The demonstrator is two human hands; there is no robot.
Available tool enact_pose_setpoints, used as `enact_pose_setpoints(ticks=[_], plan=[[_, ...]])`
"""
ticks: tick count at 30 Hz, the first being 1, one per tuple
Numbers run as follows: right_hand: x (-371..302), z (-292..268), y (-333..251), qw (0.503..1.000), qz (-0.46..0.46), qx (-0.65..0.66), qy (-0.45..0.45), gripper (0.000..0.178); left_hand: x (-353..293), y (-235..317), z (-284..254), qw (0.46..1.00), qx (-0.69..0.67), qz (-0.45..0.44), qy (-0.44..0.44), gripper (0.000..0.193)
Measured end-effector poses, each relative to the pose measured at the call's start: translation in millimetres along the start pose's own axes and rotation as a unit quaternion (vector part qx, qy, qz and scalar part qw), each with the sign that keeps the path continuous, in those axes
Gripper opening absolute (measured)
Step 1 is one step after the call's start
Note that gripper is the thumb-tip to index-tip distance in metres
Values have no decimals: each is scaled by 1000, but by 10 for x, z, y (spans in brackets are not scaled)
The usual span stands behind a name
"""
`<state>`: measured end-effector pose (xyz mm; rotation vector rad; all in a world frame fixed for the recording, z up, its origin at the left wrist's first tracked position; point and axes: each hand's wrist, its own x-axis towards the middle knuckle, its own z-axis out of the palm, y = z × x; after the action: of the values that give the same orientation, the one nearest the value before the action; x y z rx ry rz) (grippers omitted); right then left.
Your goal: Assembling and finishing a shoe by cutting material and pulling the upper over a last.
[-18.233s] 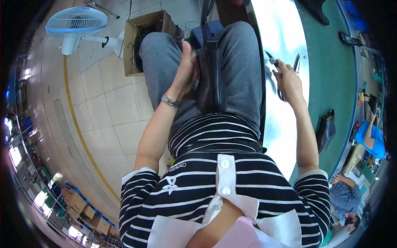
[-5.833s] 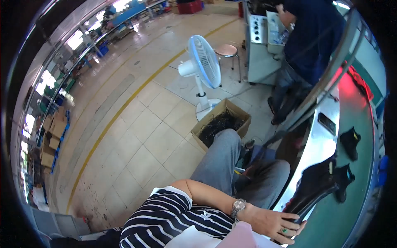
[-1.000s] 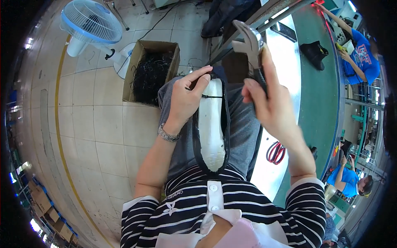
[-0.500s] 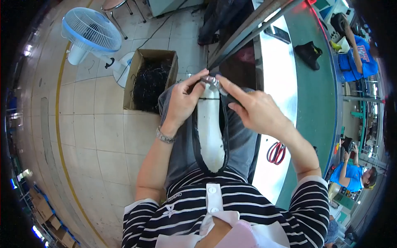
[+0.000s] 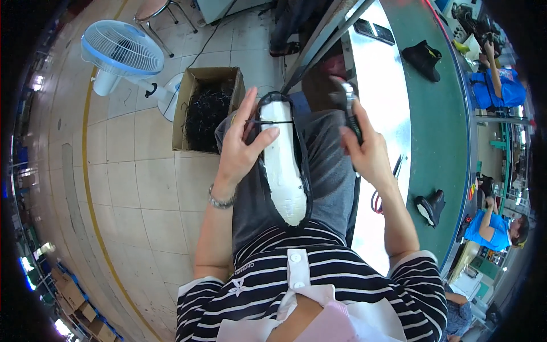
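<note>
A black shoe upper [image 5: 303, 171] on a last lies sole up across my lap, its toe and heel pointing away from and toward me. Its white bottom [image 5: 282, 171] faces up, and a thin black cord [image 5: 276, 122] crosses near the far end. My left hand [image 5: 245, 137] grips the shoe's left side, thumb on the white bottom, fingers along the outer edge. My right hand [image 5: 367, 148] is raised to the right, apart from the shoe. It is wrapped round dark-handled metal pliers [image 5: 346, 97], their head pointing away from me.
A cardboard box [image 5: 178, 122] of black scraps and a white-blue fan [image 5: 122, 48] stand at left. Right lie a pale metal ledge [image 5: 382, 85] with a phone [image 5: 374, 31] and red-black scissors [image 5: 376, 200], then a green bench [image 5: 436, 131] with black shoes [image 5: 423, 60]. Co-workers [image 5: 493, 231] sit beyond.
The pliers have left the shoe's far end and moved right with my right hand. My left hand has slid from the far end to the left side, and its fingers have straightened.
</note>
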<state>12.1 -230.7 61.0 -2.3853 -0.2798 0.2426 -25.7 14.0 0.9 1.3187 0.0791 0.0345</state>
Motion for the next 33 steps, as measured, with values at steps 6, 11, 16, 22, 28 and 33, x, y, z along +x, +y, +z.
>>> enact_pose_setpoints(ticks=[6,11,16,22,28,33], plan=[[-133,-2,1078,955,254,-77,130,68,-151,63,143,935,296,172,93,31],[-562,94,1564,958,186,-106,191,62,-143,121,335,900,378,150,156,20],[-1289,15,1768,921,212,-194,265,48,-153,18,324,866,409,215,190,20],[-1933,80,1932,907,333,-154,206,47,-152,15,328,859,418,203,216,20],[-1671,-127,1412,779,366,457,225,33,-151,-30,299,860,407,230,204,17],[-1281,-136,247,815,217,532,-71,79,-171,-64,232,857,399,250,208,8]])
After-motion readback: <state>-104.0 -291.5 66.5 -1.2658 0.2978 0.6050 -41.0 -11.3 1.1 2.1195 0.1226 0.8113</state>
